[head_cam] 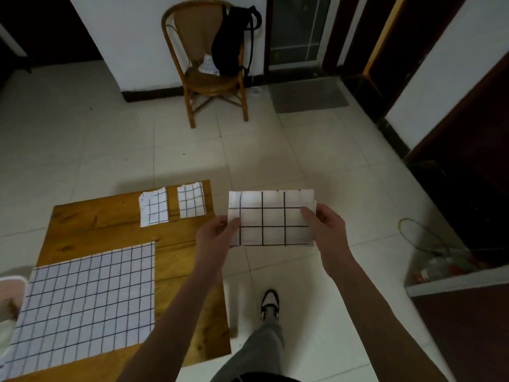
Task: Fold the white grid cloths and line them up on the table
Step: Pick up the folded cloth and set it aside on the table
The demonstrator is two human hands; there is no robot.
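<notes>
Both hands, left (217, 235) and right (325, 227), grip a folded cloth (271, 219) by its ends above the floor, right of the bench (104, 219), where two folded cloths (154, 206) (191, 199) line the far edge and an open cloth (85, 304) lies near.

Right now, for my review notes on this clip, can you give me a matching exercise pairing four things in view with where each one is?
Things:
1. black bag
2. unfolded cloth
3. half-folded cloth
4. two folded cloths

Places:
A. spread flat on the near part of the table
B. held between the left hand and the right hand, past the table's edge
C. side by side at the table's far edge
D. hanging on the chair

Pairs: 1-D, 2-A, 3-B, 4-C
</notes>
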